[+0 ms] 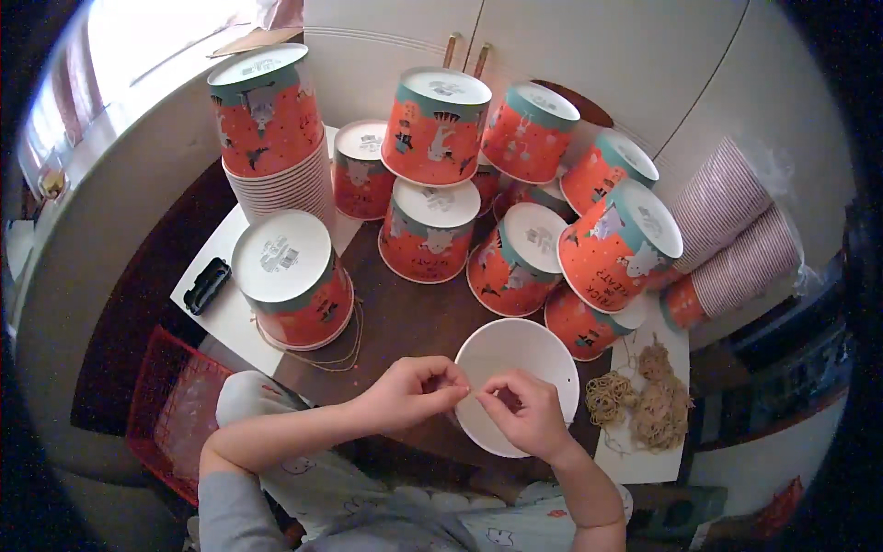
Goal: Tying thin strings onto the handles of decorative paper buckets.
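- White bucket (524, 351): mouth upward at the near side of the brown table (386, 317); 1 small dark hole shows in its right wall.
- Left hand (425, 391): at the bucket's left rim, thumb and fingertips pinched together; contents of the pinch cannot be told.
- Right hand (532, 411): over the bucket's opening, also pinched, facing the left hand; contents cannot be told.
- Tan twine (659, 407): tangled, right of the bucket.
- Inverted bucket (308, 317): left of the white bucket, cord (342, 366) beside its base.
- 2 striped stacks (736, 237): beyond the bucket, far right.
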Demonstrator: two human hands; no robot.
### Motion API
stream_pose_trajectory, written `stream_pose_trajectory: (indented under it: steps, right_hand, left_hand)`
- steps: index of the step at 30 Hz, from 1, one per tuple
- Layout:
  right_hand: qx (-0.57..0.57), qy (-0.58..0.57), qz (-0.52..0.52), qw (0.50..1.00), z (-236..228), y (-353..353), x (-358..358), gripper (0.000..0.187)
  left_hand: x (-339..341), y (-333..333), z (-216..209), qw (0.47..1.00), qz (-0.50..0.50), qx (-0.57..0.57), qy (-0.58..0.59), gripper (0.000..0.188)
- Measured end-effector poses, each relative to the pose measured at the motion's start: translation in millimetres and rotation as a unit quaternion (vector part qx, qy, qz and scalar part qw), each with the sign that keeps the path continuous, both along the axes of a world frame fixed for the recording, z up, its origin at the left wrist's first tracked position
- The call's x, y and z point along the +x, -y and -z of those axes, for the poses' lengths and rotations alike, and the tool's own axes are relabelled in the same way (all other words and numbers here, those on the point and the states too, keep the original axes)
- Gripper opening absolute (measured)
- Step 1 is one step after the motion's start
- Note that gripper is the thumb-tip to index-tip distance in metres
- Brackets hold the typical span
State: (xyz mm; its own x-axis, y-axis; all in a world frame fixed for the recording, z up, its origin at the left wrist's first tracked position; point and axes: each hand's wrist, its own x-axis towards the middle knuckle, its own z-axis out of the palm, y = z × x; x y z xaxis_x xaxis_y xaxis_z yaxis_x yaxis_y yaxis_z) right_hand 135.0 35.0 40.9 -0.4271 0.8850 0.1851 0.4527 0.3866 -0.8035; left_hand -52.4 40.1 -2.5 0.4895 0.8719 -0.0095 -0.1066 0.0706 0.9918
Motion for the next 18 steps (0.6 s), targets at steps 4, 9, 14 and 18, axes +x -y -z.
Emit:
stream_pose_trajectory:
  steps: [4, 9, 14, 18]
  right_hand:
    - [-0.01, 0.004, 0.004, 1.0, 0.0, 0.3, -0.4, 0.009]
    - [-0.027, 0.027, 0.004, 0.999, 2.1, 0.3, 0.2, 0.01]
    - [-0.029, 0.01, 0.012, 0.999, 2.8, 1.1, -0.5, 0.01]
    - [-0.048, 0.023, 0.019, 0.998, 1.8, 2.1, 0.0, 0.009]
  left_hand:
    - [1.3, 2.2, -4.6, 0.999, -0.027, 0.023, -0.008, 0.013]
    - [0.3, 0.6, -2.9, 0.992, -0.057, 0.087, -0.069, 0.012]
    - [0.4, 0.2, -2.4, 0.992, -0.068, 0.085, -0.06, 0.013]
    - [-0.4, -1.9, -1.2, 0.994, -0.063, 0.072, -0.055, 0.014]
